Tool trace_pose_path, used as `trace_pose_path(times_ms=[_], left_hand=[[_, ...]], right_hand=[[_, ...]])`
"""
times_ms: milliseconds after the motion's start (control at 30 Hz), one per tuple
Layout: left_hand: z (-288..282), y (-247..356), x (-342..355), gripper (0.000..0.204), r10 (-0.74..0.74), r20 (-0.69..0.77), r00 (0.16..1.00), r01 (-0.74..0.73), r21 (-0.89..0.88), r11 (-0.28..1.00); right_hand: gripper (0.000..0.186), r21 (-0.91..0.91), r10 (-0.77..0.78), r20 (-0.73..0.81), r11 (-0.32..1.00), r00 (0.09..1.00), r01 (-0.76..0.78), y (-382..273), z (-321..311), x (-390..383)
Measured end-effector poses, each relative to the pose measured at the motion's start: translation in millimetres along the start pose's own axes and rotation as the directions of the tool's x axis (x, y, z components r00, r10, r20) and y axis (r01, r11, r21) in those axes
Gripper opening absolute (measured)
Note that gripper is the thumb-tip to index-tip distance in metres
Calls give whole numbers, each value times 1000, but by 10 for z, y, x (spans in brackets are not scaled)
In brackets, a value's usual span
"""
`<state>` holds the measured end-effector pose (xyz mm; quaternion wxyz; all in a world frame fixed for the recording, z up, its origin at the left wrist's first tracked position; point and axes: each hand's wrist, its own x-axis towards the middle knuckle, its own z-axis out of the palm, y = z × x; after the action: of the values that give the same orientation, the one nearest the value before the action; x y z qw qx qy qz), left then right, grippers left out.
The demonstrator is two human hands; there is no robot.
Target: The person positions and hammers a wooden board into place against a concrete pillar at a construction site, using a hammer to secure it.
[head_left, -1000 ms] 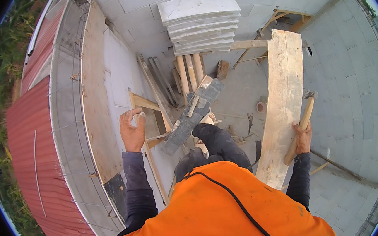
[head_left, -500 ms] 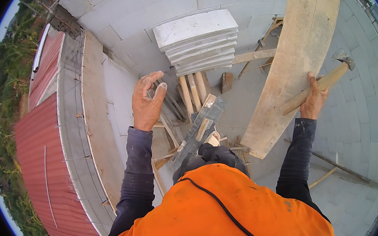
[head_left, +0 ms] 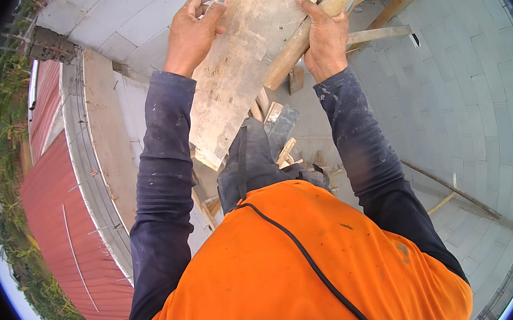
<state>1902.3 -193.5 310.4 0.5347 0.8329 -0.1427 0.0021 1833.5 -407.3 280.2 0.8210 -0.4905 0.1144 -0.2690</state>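
Note:
A long wooden board [head_left: 240, 56], pale with grey cement smears, slants between my hands, its lower end near my legs. My right hand [head_left: 326, 41] is closed round the wooden handle of a hammer [head_left: 289, 49], its thumb reaching to the board's right edge. The hammer's metal head shows only partly at the top. My left hand [head_left: 190, 35] is at the board's left edge, with curled fingers and thumb apart in front of it. I cannot tell whether it touches the board.
Grey block walls [head_left: 449, 110] rise ahead and to the right. A red corrugated roof [head_left: 71, 227] lies below on the left, beyond a concrete ledge with wires. Wood pieces [head_left: 286, 151] and a dark grey plank [head_left: 282, 128] are below by my legs. A pole [head_left: 450, 187] leans at the right.
My right hand has carried the board and hammer leftward and up across the view. The board now reaches my left hand and covers the stack of white blocks.

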Motion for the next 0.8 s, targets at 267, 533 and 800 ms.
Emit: trace_pose_path(times_ms=[267, 533, 800], left_hand=[[503, -1182, 838, 51, 200, -176, 964, -156, 236, 959], [423, -2286, 1948, 54, -389, 308, 868, 424, -52, 904], [463, -2381, 2373, 54, -308, 124, 943, 256, 317, 913]], right_hand=[[57, -243, 189, -73, 949, 979, -202, 1256, 93, 513], [56, -202, 414, -218, 867, 884, -456, 1737, 261, 1488], [33, -116, 520, -372, 796, 769, -594, 1848, -73, 1583]])
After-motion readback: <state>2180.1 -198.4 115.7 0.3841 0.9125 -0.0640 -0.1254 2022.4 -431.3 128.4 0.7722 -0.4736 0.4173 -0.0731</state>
